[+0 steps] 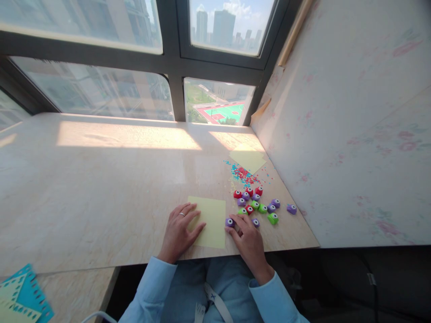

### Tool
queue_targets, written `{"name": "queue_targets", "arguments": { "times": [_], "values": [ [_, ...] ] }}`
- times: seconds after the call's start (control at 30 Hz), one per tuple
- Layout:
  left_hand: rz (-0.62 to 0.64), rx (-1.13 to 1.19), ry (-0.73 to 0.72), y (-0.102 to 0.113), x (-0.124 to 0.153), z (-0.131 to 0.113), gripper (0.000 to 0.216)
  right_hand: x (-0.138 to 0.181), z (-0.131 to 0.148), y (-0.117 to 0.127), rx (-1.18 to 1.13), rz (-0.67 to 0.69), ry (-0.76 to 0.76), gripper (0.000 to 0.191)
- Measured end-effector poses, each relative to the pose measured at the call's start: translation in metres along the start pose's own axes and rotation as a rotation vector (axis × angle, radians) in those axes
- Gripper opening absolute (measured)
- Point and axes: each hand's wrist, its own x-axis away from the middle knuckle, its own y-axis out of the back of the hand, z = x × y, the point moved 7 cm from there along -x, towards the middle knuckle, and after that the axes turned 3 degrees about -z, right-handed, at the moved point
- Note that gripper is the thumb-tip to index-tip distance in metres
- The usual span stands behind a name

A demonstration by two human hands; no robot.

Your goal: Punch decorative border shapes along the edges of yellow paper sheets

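Observation:
A pale yellow paper sheet [212, 220] lies on the marble sill near its front edge. My left hand [180, 231] rests flat on the sheet's left side, fingers spread, a ring on one finger. My right hand [247, 237] lies at the sheet's right edge. Its fingers touch a small purple craft punch [230, 222], though I cannot make out a grip on it. Just beyond my right hand sit several small red, purple and green craft punches [257, 204].
A heap of red and blue paper confetti [244, 176] lies behind the punches, with more yellow sheets [248, 159] farther back. A papered wall [353, 134] rises on the right, windows stand behind. Punched blue and yellow paper [20, 296] lies at bottom left.

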Motion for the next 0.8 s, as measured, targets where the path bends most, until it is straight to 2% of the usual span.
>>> {"name": "queue_targets", "arguments": {
  "times": [0.13, 0.2, 0.37, 0.8],
  "values": [
    [0.019, -0.033, -0.015, -0.003, 0.0, 0.001, 0.066, 0.003, -0.003, -0.003, 0.0, -0.017, 0.012, 0.028],
    [0.031, -0.051, -0.016, -0.004, 0.0, 0.001, 0.074, 0.005, -0.005, -0.003, -0.016, -0.059, 0.036, 0.028],
    [0.056, -0.044, -0.001, -0.006, 0.001, 0.001, 0.061, 0.01, -0.007, 0.002, -0.08, -0.162, 0.096, 0.029],
    [-0.003, 0.007, 0.017, -0.002, -0.001, 0.002, 0.042, 0.004, -0.003, 0.002, -0.075, -0.178, 0.037, 0.03]
  ]
}}
